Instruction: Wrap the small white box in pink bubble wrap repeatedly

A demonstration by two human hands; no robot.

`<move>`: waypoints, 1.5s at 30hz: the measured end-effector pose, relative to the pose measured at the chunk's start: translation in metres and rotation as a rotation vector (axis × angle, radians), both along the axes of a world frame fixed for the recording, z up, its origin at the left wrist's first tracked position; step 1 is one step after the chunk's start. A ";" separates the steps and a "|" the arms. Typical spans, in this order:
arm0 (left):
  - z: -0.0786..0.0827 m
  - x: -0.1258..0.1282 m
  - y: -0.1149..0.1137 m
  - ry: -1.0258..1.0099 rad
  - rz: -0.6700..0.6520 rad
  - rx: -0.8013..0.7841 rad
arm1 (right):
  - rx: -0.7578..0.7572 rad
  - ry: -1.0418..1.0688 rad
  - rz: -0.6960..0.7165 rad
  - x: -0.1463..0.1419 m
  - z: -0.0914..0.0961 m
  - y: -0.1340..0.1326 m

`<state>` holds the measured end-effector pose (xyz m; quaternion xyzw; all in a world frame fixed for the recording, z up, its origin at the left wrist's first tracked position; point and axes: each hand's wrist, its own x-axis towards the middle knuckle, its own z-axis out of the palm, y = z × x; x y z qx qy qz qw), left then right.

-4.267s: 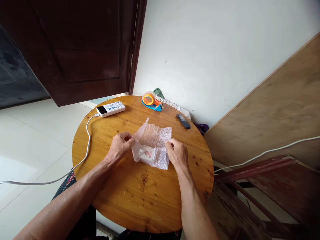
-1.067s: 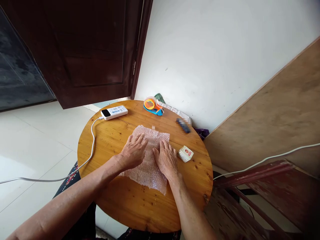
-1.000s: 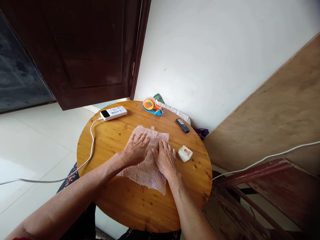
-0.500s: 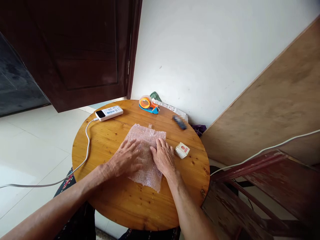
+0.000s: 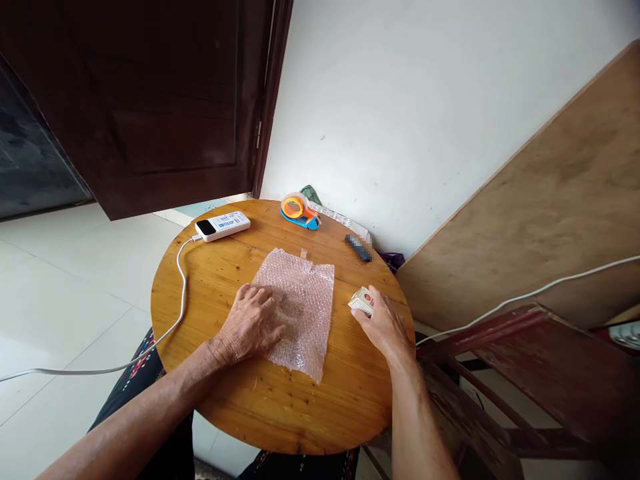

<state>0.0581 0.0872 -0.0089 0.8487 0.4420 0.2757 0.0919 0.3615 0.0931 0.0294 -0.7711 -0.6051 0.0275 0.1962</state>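
A sheet of bubble wrap (image 5: pixel 305 313) lies flat on the round wooden table (image 5: pixel 295 413). My left hand (image 5: pixel 253 317) rests on its left edge, fingers laid out and holding nothing. To the right of the sheet, my right hand (image 5: pixel 383 323) has its thumb and fingers around a small cream-coloured box (image 5: pixel 361 300) with a red mark. The box appears to stand on the tabletop; part of it is hidden by my fingers. A bit of clear tape (image 5: pixel 303 253) sticks out at the sheet's far edge.
An orange and blue tape dispenser (image 5: pixel 300 211) stands at the table's far edge. A white device (image 5: pixel 223 227) with a cable (image 5: pixel 183 287) lies at the far left. A dark, blurred-out object (image 5: pixel 358 247) lies far right. A reddish wooden chair (image 5: pixel 530 353) stands at right.
My right hand has left the bubble wrap, moved right and closed around the small box. My left hand stays on the sheet, shifted slightly. The view has turned a little.
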 end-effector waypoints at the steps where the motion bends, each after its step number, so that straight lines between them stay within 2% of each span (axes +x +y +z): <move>1: -0.001 0.000 0.001 0.000 0.018 -0.001 | -0.023 0.055 -0.002 0.006 0.000 -0.002; 3: -0.001 0.000 0.002 0.004 0.041 -0.005 | -0.001 0.177 -0.008 0.008 0.004 -0.006; 5: 0.000 0.002 0.002 0.009 0.044 -0.017 | 0.093 0.283 0.025 -0.005 0.013 -0.009; 7: 0.002 0.003 0.002 0.016 0.053 -0.041 | 0.202 0.361 0.159 -0.029 0.024 -0.011; 9: 0.005 0.003 0.002 0.021 0.075 -0.071 | 0.203 0.419 0.339 -0.059 0.030 -0.009; 12: 0.007 0.004 0.002 0.025 0.094 -0.102 | 0.129 0.412 0.541 -0.094 0.022 -0.001; 15: 0.005 0.004 0.003 0.037 0.101 -0.104 | 0.049 0.345 0.619 -0.107 0.002 0.006; 19: 0.006 0.005 0.003 0.033 0.101 -0.117 | 0.007 0.395 0.638 -0.099 -0.014 0.006; 26: 0.013 0.004 0.002 0.034 0.092 -0.151 | 0.044 0.405 0.635 -0.097 -0.017 0.000; 34: 0.009 0.002 0.003 0.005 0.094 -0.136 | 0.066 0.386 0.621 -0.100 -0.021 0.002; 37: 0.014 -0.002 0.003 -0.049 0.104 -0.135 | 0.068 0.380 0.626 -0.101 -0.020 0.002; 40: 0.027 -0.012 -0.006 -0.075 0.118 -0.107 | 0.054 0.377 0.616 -0.101 -0.018 0.002; 43: 0.035 -0.022 -0.024 -0.018 0.009 -0.047 | 0.055 0.364 0.619 -0.102 -0.016 0.001; 45: 0.032 -0.027 -0.038 0.052 -0.062 -0.017 | 0.066 0.346 0.622 -0.103 -0.016 0.001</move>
